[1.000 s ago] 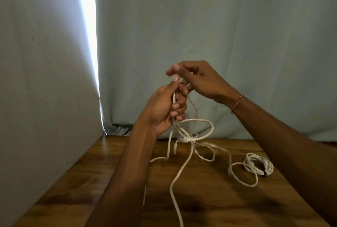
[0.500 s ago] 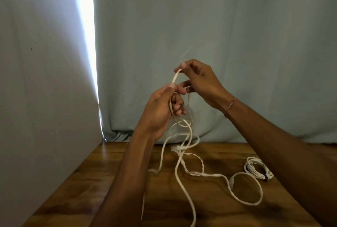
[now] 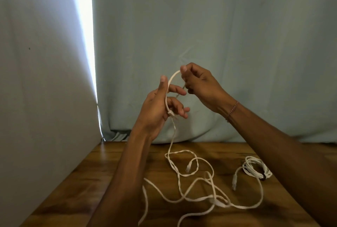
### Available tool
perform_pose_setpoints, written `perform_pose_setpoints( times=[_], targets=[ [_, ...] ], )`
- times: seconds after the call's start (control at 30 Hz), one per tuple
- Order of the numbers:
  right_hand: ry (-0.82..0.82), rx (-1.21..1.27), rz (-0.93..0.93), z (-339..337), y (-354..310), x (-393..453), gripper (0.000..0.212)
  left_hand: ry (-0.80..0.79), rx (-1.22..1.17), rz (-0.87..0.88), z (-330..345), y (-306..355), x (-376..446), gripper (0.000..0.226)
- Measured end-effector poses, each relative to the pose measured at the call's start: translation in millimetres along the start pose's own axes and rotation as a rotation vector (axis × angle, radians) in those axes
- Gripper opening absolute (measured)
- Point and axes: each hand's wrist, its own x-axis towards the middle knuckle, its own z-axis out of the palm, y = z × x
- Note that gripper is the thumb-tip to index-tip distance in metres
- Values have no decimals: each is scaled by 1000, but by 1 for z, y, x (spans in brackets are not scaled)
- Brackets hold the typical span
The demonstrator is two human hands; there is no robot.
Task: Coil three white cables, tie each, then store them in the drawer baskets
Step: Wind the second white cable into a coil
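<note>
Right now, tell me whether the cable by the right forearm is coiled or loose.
Coiled: the small white bundle lies in stacked loops on the table, cinched by a dark tie.

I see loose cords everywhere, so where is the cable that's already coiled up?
The coiled cable lies on the wooden table at the right of the head view, just under the right forearm, beside the loose white cables.
</note>
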Motion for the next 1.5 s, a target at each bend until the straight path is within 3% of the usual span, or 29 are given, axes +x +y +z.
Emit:
perform_pose_setpoints(
  times=[0.1,0.27,0.4,0.5,0.67,0.73,1.07,1.23,1.5],
  targets=[
    [79,76,36,2,-1,-1,39,-26,-9,10,0,0,2,61],
    [212,-179,-61,6,13,-6,36,-165,-288,4,2,1,2,34],
    [295,-384,-216,8,25,-19,21,-339,-512,-25,7,1,1,46],
    [222,-504,-201,11,37,-29,16,-419,-562,-57,13,0,1,55],
    [146,-590,-100,20,43,-54,35,-482,-694,-87,21,4,-1,61],
    [54,-713,-108,28,44,-64,32,-499,-737,-74,21,4,0,67],
    [-167,-965,-232,44,27,-98,32,-415,-717,73,6,-1,10,83],
    [-187,-1025,-152,39,13,-105,55,-272,-688,78,-4,-5,19,86],
    [-289,-977,-189,19,-8,-105,51,-119,-534,-15,-7,-20,36,64]
  ],
)
